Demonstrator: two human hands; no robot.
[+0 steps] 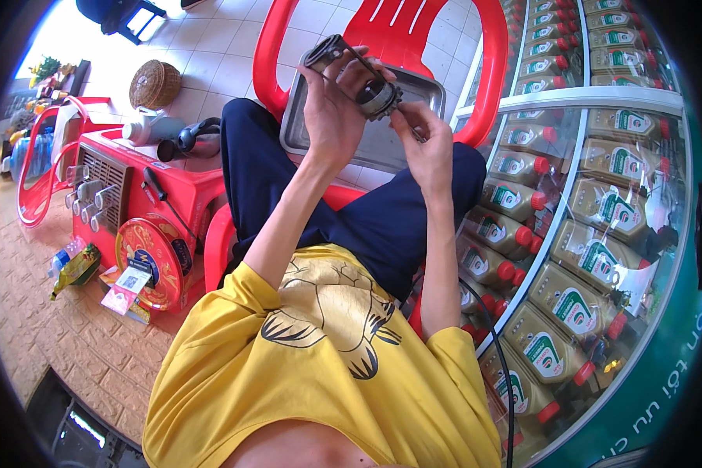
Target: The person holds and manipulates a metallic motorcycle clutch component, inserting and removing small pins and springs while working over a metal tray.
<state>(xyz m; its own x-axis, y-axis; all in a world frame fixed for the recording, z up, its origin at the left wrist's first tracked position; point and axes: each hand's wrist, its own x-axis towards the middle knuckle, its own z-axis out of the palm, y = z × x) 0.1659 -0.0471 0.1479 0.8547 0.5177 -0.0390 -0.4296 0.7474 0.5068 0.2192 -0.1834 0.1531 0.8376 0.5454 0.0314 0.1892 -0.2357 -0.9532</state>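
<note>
Above a metal tray, my left hand (331, 117) is wrapped around a dark, greasy metal machine part (349, 72). The part is long, with a rounded end at the upper left and a toothed ring at the lower right. My right hand (427, 148) is closed in a pinch, its fingertips at the toothed end. Something small and dark shows between those fingers, too small to name. The grey rectangular tray (409, 159) rests on a red plastic chair (495, 70) in front of my knees.
To the left, a red plastic table (199, 183) bears a screwdriver (154, 184), glasses (86, 191) and a kettle (152, 125). A round red tin (150, 257) leans beside it. A glass cabinet of bottles (581, 288) lines my right. A wicker basket (155, 83) sits on the tiles.
</note>
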